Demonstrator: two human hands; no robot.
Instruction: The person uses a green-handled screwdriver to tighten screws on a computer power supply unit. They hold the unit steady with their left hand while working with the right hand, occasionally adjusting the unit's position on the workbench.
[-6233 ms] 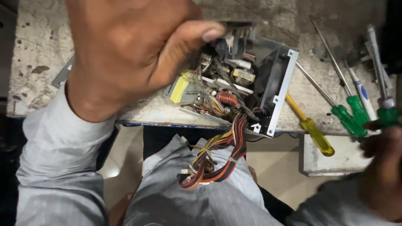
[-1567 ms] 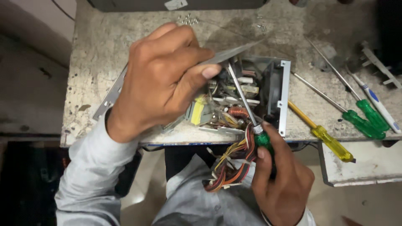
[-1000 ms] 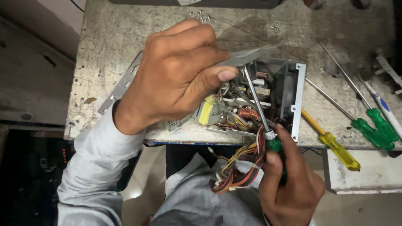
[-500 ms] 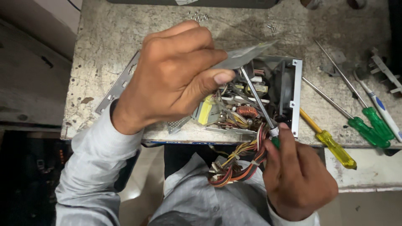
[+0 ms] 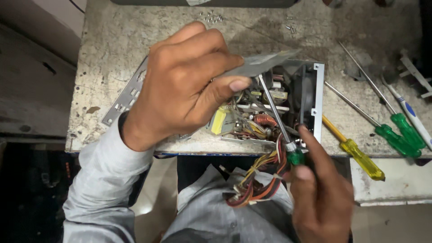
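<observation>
An open metal power supply box point(image 5: 317, 103) lies at the near edge of a worn workbench point(image 5: 117, 40), its circuit board with coils and a yellow part exposed. My left hand point(image 5: 184, 85) grips the box from above and covers its left half, thumb near the board. My right hand point(image 5: 321, 193) holds a green-handled screwdriver point(image 5: 294, 156); its long shaft point(image 5: 272, 108) reaches into the box among the components. A bundle of red, yellow and black wires point(image 5: 256, 180) hangs from the box over my lap.
A yellow-handled screwdriver point(image 5: 360, 155) and two green-handled ones point(image 5: 398, 139) lie on the bench to the right, beside a white-and-blue toothbrush point(image 5: 411, 114). Loose screws point(image 5: 210, 17) sit at the far edge. A perforated metal plate point(image 5: 123, 101) pokes out left of my hand.
My right hand picked a green screwdriver from the right side of the bench, brought it to the box and pushed its shaft in among the components. My left hand kept its grip.
</observation>
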